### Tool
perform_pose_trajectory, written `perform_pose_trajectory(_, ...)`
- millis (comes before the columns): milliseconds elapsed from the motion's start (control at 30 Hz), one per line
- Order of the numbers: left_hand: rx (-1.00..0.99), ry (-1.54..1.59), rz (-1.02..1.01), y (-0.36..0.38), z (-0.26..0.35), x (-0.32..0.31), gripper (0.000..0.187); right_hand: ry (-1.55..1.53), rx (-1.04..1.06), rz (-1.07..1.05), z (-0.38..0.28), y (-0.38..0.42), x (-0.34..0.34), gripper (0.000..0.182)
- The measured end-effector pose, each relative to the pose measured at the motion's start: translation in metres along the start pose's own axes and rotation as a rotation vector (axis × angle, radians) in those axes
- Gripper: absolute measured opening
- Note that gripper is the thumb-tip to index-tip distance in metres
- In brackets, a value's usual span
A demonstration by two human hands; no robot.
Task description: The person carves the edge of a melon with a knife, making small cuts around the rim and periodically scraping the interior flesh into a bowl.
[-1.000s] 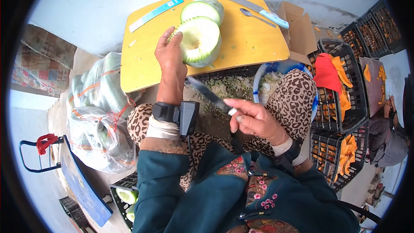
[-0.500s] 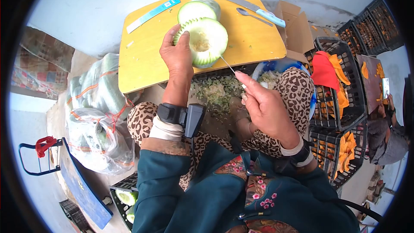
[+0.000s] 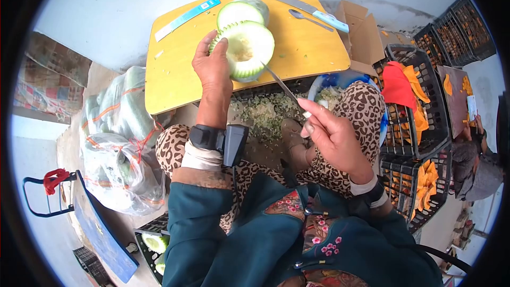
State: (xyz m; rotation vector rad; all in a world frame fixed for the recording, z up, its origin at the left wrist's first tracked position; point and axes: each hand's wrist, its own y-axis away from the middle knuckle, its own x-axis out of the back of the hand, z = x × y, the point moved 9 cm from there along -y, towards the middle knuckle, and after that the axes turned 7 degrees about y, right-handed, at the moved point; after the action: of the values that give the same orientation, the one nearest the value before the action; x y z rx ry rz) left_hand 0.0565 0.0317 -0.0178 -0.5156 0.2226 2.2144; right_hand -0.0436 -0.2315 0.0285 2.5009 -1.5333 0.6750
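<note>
My left hand grips the notched left rim of a hollowed winter melon piece, steadying it tilted at the table's near edge. Pale green-white flesh shows around its central hollow. In my right hand is a thin-bladed knife, its tip at the lower right rim of the melon. The fingers cover most of the handle. Right behind stands another cut winter melon piece, its pale face toward me.
On the yellow table lie a blue-and-white strip, a long blade with a light blue handle and a spoon. Peelings cover the floor below. Bagged melons stand left, black crates right. Another person sits far right.
The knife has turned so that its flat now shows, and my right hand has shifted slightly down and right. My left hand still holds the melon in nearly the same place.
</note>
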Motion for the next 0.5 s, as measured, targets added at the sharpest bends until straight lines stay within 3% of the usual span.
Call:
perform_pose_trajectory(200, 0.027, 0.031, 0.041, -0.004, -0.003, 0.006, 0.036, -0.264, -0.106, 0.075, 0.021, -0.006, -0.02, 0.046)
perform_pose_trajectory(500, 0.035, 0.062, 0.048, -0.003, -0.003, 0.005, 0.036, -0.266, -0.124, 0.072, 0.024, -0.009, -0.028, 0.047)
